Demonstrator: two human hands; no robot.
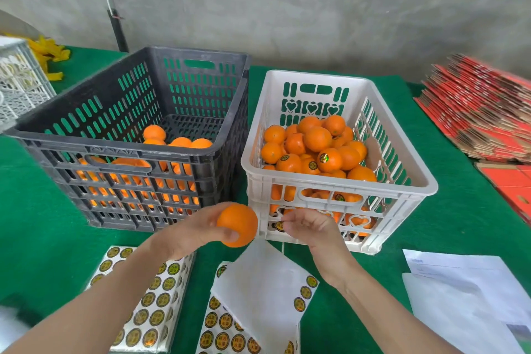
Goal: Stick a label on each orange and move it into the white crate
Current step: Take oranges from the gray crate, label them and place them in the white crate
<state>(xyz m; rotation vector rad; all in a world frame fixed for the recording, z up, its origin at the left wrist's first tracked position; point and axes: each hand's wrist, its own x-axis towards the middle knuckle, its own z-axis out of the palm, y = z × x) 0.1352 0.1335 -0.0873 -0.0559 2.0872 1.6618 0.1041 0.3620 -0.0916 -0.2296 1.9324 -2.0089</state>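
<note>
Fingers of the left hand (184,234) wrap the orange (237,224); beside it, the right hand (313,227) pinches what seems a label (280,225).

One bare orange (237,225) rests in the left hand (189,236), held above the table just off the white crate's near-left corner, with no label showing on it. The white crate (419,178) stands at three o'clock of the black crate (86,142), heaped with oranges (316,141), several of them wearing round black-and-gold labels (324,157). Plain oranges lie low in the black crate. Label sheets (155,304) lie flat at six o'clock.
</note>
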